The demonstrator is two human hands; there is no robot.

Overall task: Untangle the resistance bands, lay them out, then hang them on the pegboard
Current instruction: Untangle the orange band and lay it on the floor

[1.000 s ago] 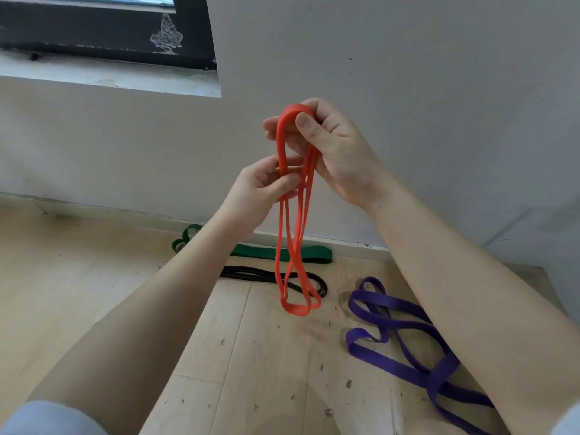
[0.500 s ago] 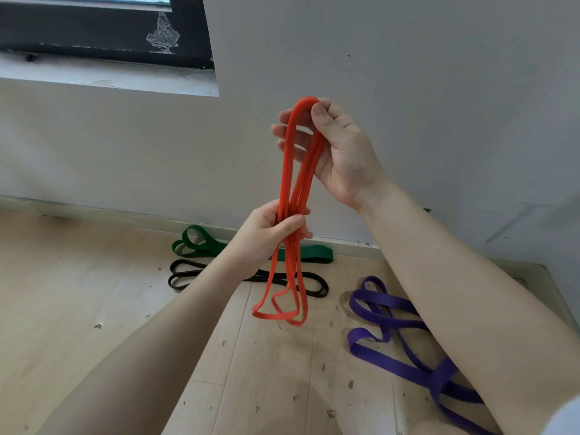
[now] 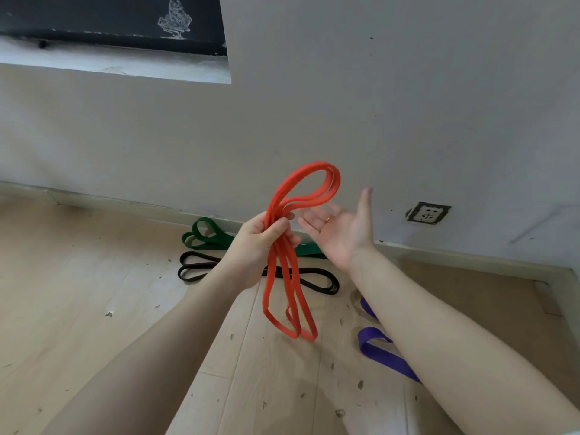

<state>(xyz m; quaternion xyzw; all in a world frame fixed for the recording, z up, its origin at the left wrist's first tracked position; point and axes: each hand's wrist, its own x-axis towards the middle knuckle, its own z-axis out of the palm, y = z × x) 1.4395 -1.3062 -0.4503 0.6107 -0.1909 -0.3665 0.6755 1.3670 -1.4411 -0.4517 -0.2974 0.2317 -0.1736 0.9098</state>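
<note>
My left hand (image 3: 259, 243) grips a folded red resistance band (image 3: 290, 296) around its middle; loops stick up above the fist and hang down below it. My right hand (image 3: 340, 229) is beside it on the right, palm up, fingers spread and holding nothing, just clear of the upper red loop. On the wooden floor by the wall lie a green band (image 3: 205, 235) and a black band (image 3: 201, 266), both laid out lengthwise. A purple band (image 3: 381, 353) lies to the right, partly hidden under my right forearm. No pegboard is in view.
A grey wall (image 3: 376, 105) runs across the back with a skirting board at its foot. A wall socket (image 3: 428, 212) sits low on the right. A dark window recess (image 3: 110, 23) is at upper left. Small bits of debris dot the floor (image 3: 78, 293).
My right hand has let go of the top of the red band and opened beside it. The left hand still grips the band, whose upper loops now stand free.
</note>
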